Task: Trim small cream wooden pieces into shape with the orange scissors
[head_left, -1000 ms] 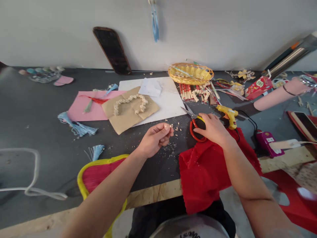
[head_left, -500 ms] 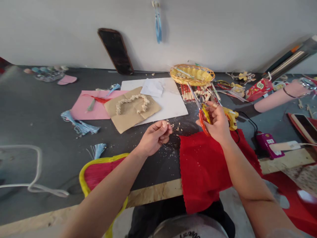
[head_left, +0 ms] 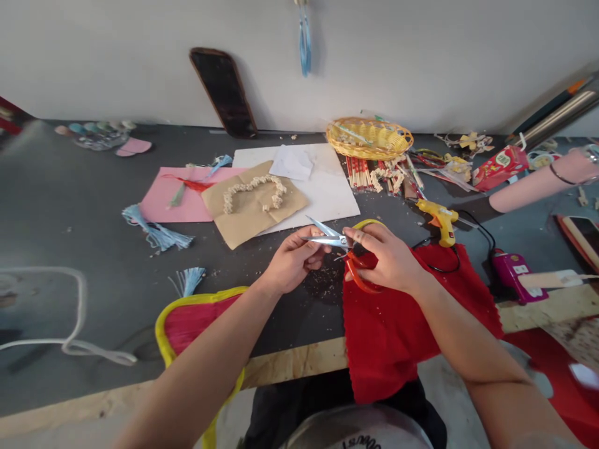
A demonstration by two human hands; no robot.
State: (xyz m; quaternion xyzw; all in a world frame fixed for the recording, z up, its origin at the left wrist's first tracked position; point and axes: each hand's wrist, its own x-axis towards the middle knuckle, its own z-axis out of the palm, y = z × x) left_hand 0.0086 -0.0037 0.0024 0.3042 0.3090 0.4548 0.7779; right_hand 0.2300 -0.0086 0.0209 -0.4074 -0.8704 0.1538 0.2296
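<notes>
My right hand [head_left: 386, 259] grips orange and yellow scissors [head_left: 341, 246] by the handles, with the blades spread and pointing left. My left hand [head_left: 292, 259] is pinched shut on a small pale piece too tiny to name, held right at the blade tips. Both hands hover over the dark table [head_left: 84, 249], just left of a red cloth [head_left: 397, 324] that hangs over the front edge. Pale crumbs lie scattered under the hands.
Brown paper [head_left: 253, 206] carries a ring of pale pieces, on a white sheet [head_left: 322, 187] beside pink paper [head_left: 171, 199]. A yellow basket [head_left: 369, 137], red sticks, a glue gun [head_left: 440, 218], a purple device [head_left: 515, 271], blue tassels [head_left: 156, 234] and a white cord [head_left: 70, 337] lie around. Another person's arm [head_left: 538, 181] reaches in at right.
My right hand lifted the scissors off the table, swung them up, then brought them left to my left hand with the blades spread. The left hand barely moved.
</notes>
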